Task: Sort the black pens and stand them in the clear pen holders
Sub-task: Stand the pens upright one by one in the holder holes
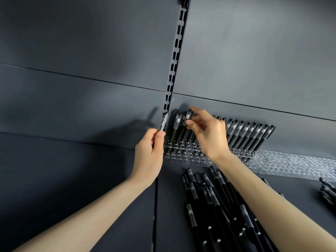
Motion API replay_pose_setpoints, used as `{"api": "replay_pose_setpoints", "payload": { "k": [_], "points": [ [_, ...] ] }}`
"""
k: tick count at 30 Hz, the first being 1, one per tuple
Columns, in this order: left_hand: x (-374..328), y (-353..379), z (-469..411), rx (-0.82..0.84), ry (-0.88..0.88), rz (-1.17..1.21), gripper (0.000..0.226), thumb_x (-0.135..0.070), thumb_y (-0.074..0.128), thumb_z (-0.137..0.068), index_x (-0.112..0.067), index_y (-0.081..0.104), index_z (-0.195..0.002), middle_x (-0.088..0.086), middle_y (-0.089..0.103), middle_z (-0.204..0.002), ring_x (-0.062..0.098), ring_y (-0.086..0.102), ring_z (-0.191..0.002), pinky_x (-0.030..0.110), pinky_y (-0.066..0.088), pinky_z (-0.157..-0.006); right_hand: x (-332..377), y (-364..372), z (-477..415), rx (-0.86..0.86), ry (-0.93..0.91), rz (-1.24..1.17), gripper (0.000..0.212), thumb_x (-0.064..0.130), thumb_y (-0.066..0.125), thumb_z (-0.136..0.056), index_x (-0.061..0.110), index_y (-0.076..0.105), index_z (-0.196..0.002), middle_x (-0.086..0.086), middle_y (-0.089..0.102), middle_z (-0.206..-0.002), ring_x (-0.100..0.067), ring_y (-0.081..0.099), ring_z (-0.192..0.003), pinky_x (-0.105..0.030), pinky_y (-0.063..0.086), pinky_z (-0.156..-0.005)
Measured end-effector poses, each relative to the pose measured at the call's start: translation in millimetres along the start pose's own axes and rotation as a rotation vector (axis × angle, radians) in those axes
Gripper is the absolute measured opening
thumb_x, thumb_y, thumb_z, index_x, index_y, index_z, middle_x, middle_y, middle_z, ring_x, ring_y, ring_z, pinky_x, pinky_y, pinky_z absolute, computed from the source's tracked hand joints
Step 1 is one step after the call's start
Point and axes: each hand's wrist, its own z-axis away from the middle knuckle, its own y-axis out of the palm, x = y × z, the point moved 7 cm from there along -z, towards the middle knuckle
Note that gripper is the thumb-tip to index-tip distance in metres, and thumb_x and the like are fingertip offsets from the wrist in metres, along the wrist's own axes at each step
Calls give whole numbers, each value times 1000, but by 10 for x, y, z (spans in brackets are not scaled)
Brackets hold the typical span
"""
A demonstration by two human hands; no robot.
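Note:
A clear pen holder with many round holes stands against the dark back wall. Several black pens stand in its back row. My left hand grips one black pen upright, just left of the holder. My right hand pinches the cap of another black pen that stands in the holder's left part. A loose pile of black pens lies on the shelf in front of the holder, between my forearms.
More clear holders continue to the right, without pens. A few black pens lie at the right edge. A slotted metal upright runs up the back wall. A seam splits the dark shelf.

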Motion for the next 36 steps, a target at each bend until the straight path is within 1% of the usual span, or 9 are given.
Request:
{"api": "replay_pose_setpoints", "payload": {
  "k": [5, 10, 15, 20, 24, 27, 30, 34, 36],
  "points": [
    [25, -6, 2, -11, -4, -1, 24, -22, 43, -99, -7, 59, -91, -5, 46, -55, 8, 38, -49, 19, 31, -47, 12, 20, -66, 86, 27, 17, 28, 7, 61, -91, 12, 52, -117, 2, 70, -80, -14, 68, -74, -22, 52, -75],
    [41, 37, 23, 25, -26, -8, 22, -22, 44, -99, -9, 60, -91, -4, 48, -57, 8, 41, -53, 24, 37, -53, -2, 68, -12, 147, 37, 73, 27, 7, 60, -92, 10, 52, -117, -2, 71, -81, 1, 61, -60, -12, 46, -55],
    [-9, 81, 65, 94, -5, -24, 20, -26, 44, -99, -14, 58, -90, 2, 44, -57, 13, 40, -54, 32, 36, -54, 39, -36, 49, 52, 57, 85, 31, 20, 63, -90, 15, 53, -119, 1, 71, -83, -15, 66, -71, -35, 55, -74],
    [-41, 273, 171, 247, -49, 42, 24, -23, 42, -99, -12, 62, -92, -9, 48, -58, 8, 39, -54, 25, 32, -56, 111, -47, 184, 89, 231, -367, 18, 20, 67, -86, 19, 60, -102, -4, 69, -77, -15, 67, -76, -30, 54, -79],
    [-99, 346, 236, 320, -36, 78, 22, -21, 46, -98, -7, 61, -93, -1, 53, -63, 10, 42, -50, 28, 37, -52, 73, -132, 227, 43, 277, -515, 20, 10, 70, -82, 14, 62, -100, 2, 68, -70, -10, 67, -69, -22, 54, -73],
    [-113, 319, 226, 296, -23, 74, 11, -16, 52, -95, -11, 62, -93, 1, 57, -64, 13, 49, -51, 28, 44, -47, 9, -191, 265, -4, 345, -589, 24, 7, 70, -81, 11, 59, -102, -3, 70, -74, -15, 68, -68, -26, 56, -74],
    [-92, 316, 226, 278, -33, 70, 6, -14, 60, -91, -10, 62, -88, 2, 59, -65, 14, 53, -50, 26, 46, -47, 3, -126, 302, 91, 363, -628, 26, 0, 66, -82, 15, 57, -101, -4, 71, -72, -17, 69, -68, -28, 58, -72],
    [-127, 214, 165, 163, 144, -184, 13, -23, 68, -85, -15, 65, -95, -9, 62, -88, 2, 57, -79, 16, 45, -71, 45, -267, 206, 43, 303, -545, 28, -1, 65, -82, 15, 55, -103, -4, 70, -71, -16, 69, -68, -25, 57, -68],
    [-107, 145, 121, 109, 239, -408, 24, -27, 64, -88, -14, 62, -108, -6, 55, -107, 7, 51, -100, 21, 41, -80, 66, -396, 110, -27, 256, -449, 29, 2, 66, -84, 19, 53, -104, -4, 70, -75, -19, 69, -71, -27, 58, -71]
  ]
}}
